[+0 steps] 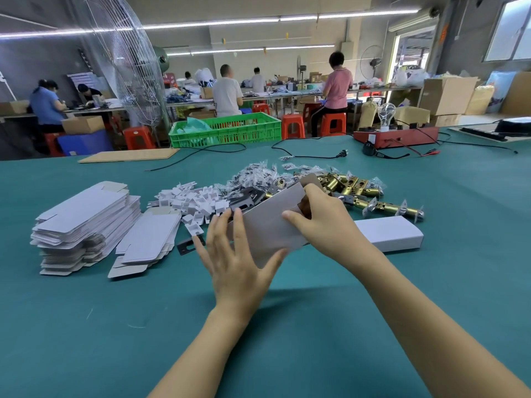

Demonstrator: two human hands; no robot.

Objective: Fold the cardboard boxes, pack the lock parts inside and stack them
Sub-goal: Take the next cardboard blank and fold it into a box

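Head view: one finished white box point(389, 233) is seen lying closed on the green table point(287, 340), just right of the hands. A tall pile of flat box blanks point(83, 222) is left unfolded at the left, so most of the work appears still to be done. A half-formed box point(270, 222) is held above the table between both hands. The left hand point(238, 257) is spread against its near end; the right hand point(321, 222) is pinching its far flap. Brass lock parts point(353, 188) and white plastic pieces point(195, 199) are heaped just behind.

Left hand point(235, 262) spread with straight fingers, right hand point(321, 222) pinching.
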